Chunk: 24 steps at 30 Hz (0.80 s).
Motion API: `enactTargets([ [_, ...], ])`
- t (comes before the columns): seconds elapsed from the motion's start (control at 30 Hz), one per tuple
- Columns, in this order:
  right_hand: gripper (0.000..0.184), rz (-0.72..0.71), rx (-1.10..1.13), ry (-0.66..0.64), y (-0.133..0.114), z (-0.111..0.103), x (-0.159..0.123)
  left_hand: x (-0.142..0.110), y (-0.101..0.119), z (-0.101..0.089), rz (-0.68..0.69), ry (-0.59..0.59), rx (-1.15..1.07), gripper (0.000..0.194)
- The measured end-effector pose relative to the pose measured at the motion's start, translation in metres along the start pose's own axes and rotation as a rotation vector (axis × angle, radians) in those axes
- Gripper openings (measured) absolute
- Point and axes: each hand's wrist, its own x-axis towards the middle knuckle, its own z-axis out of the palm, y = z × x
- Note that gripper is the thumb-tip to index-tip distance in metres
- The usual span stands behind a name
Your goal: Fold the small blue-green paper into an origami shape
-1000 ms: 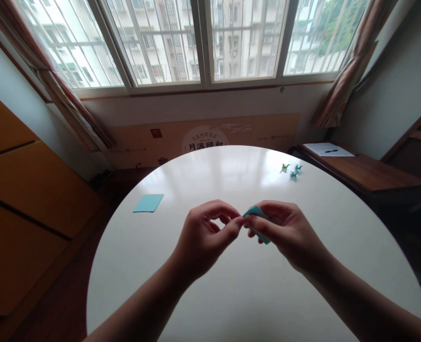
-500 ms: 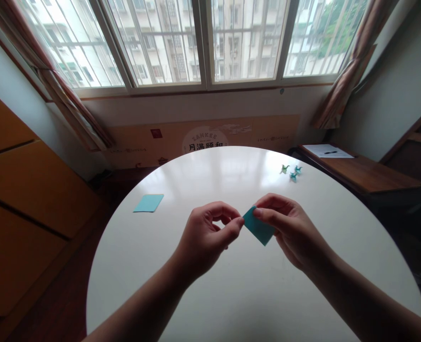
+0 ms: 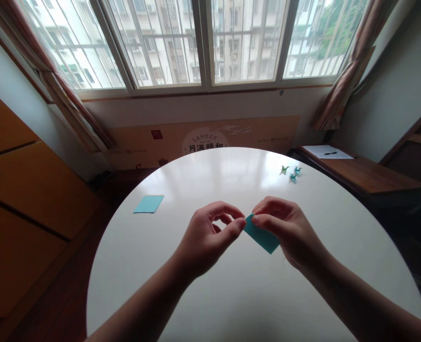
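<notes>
A small teal piece of origami paper is held up between my two hands above the white table. My left hand pinches its left corner between thumb and forefinger. With thumb and fingers, my right hand grips the paper along its upper edge and covers its right part. One pointed corner of the sheet hangs downward. Whether the sheet has folded layers I cannot tell.
A stack of light blue square paper lies at the table's left. Three small folded paper cranes stand at the far right of the round white table. Beyond it, a brown side table bears a white sheet and a pen.
The lower corner of the teal paper has shifted slightly down and right. My right hand's fingers have slid along the upper edge towards my left fingertips.
</notes>
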Motion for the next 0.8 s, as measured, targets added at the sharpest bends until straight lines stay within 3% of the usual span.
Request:
enactTargets([
  [0.17, 0.010, -0.021, -0.157, -0.113, -0.0013, 0.0042, -0.0029, 0.0004, 0.0001, -0.0007, 0.146, 0.057, 0.185, 0.007],
  [0.4, 0.009, 0.020, -0.294, -0.148, -0.0021, 0.0089, -0.0037, -0.0015, -0.0025, -0.0021, 0.249, 0.054, 0.372, 0.009],
  [0.63, 0.014, 0.057, -0.294, -0.144, -0.0063, 0.0066, -0.0026, 0.0019, -0.0046, -0.0013, 0.017, -0.006, 0.088, 0.007],
  [0.8, 0.011, 0.108, -0.249, -0.104, -0.0080, 0.0015, 0.0007, 0.0066, -0.0073, -0.0091, -0.011, 0.083, -0.064, 0.015],
])
